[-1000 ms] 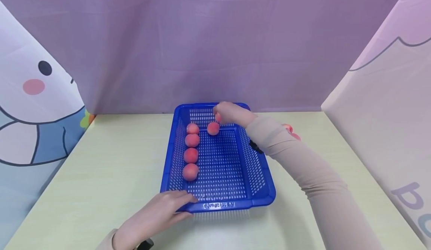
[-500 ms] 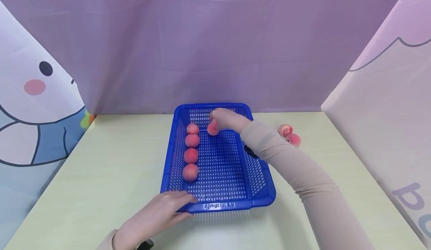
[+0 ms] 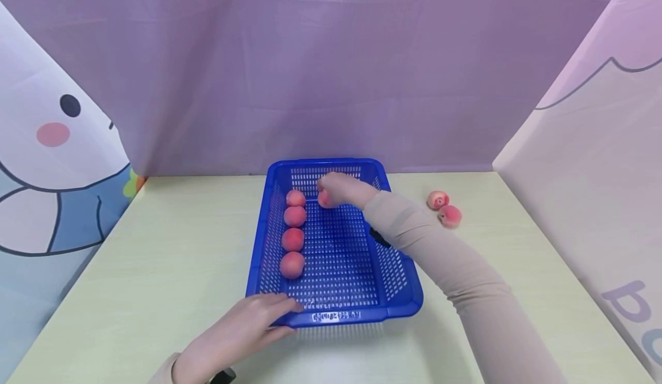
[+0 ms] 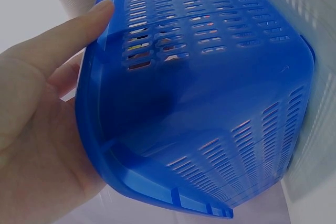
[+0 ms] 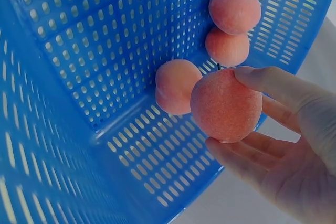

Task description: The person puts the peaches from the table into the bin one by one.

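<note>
A blue plastic basket [image 3: 380, 313] with slotted sides sits on the table. My left hand [image 3: 253, 321] grips its near rim, with the thumb outside in the left wrist view. Four-sided walls enclose a row of several pinkish-red peaches along the left side, among them the nearest peach [image 3: 292, 265]. My right hand [image 3: 341, 188] is inside the basket near the far end. Between its thumb and fingers it holds a peach [image 5: 226, 106], seen in the right wrist view. Right beside that lies another peach [image 5: 177, 86] on the basket floor; the head view does not show both clearly.
Two more peaches lie on the table to the basket's right, one farther peach [image 3: 438, 200] and one nearer peach [image 3: 450, 217]. A purple cloth backdrop [image 3: 320, 73] stands close behind the basket. Printed panels flank the pale table [image 3: 170, 257].
My right hand has moved down and slightly left into the basket with the held peach. The two peaches on the table have come into full view. My left hand stays on the rim.
</note>
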Demonstrator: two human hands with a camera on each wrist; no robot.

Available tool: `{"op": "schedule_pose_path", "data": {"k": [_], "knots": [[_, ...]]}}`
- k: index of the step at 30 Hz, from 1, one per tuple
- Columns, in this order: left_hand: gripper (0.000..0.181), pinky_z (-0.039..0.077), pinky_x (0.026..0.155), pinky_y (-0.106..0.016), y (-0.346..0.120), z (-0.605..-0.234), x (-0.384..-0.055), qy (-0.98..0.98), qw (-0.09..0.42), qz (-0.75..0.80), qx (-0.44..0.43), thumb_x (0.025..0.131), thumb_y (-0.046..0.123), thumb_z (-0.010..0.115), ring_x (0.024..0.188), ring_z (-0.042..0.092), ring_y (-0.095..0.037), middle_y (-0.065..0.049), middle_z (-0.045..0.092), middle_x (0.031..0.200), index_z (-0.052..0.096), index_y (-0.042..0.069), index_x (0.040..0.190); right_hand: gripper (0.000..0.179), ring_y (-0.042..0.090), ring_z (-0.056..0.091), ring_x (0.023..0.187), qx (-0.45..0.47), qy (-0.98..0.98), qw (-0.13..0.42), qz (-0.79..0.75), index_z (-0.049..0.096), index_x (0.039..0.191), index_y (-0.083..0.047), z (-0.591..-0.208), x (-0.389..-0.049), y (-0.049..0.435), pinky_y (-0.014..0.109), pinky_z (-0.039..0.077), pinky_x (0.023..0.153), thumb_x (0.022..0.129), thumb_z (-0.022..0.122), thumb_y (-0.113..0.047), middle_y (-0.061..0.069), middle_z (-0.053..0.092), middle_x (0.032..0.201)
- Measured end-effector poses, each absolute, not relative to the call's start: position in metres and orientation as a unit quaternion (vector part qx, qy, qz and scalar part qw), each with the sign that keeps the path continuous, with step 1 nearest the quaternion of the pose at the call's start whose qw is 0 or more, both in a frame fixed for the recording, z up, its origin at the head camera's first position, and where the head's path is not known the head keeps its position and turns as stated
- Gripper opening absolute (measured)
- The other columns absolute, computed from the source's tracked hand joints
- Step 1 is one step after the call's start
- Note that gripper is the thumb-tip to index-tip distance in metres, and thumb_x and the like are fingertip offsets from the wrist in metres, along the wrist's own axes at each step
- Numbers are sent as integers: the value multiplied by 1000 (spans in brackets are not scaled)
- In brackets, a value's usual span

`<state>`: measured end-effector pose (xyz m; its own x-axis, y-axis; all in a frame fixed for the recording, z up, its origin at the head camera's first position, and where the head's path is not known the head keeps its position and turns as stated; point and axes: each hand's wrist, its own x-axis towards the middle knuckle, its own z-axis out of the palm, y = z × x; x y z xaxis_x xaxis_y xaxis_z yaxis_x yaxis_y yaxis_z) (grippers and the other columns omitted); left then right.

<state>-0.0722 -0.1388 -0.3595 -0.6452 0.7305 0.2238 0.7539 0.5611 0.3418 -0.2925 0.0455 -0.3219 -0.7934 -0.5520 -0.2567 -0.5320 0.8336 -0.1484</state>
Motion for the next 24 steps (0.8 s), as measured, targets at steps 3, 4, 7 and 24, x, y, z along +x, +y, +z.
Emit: {"op": "schedule_pose_path", "data": {"k": [3, 4, 7, 24], "knots": [[19, 48, 67, -21, -139, -359, -72, -883, 29, -207, -420, 84, 27, 60, 77, 56, -4, 9, 60, 86, 61, 13, 97, 30, 19, 53, 98, -275, 947, 159, -47, 56, 114, -7, -325, -292, 44, 32, 44, 88, 84, 57, -8, 7, 58, 110], [19, 48, 68, -21, -139, -359, -72, -883, 28, -207, -420, 84, 27, 60, 77, 56, -4, 9, 60, 86, 61, 13, 97, 31, 19, 53, 96, -272, 947, 163, -52, 56, 115, -7, -327, -291, 44, 31, 44, 87, 84, 57, -7, 7, 58, 109], [19, 48, 67, -22, -139, -359, -73, -883, 25, -208, -419, 84, 27, 60, 77, 56, -4, 9, 60, 86, 61, 14, 97, 34, 17, 53, 94, -266, 947, 170, -60, 54, 117, -7, -330, -290, 44, 30, 45, 86, 83, 58, -5, 6, 58, 109], [19, 48, 67, -21, -139, -359, -73, -884, 21, -213, -415, 83, 27, 60, 76, 56, -4, 8, 60, 85, 61, 14, 97, 40, 15, 52, 85, -261, 947, 181, -44, 52, 120, -8, -345, -290, 38, 25, 46, 79, 80, 59, -4, 4, 58, 104]]}}
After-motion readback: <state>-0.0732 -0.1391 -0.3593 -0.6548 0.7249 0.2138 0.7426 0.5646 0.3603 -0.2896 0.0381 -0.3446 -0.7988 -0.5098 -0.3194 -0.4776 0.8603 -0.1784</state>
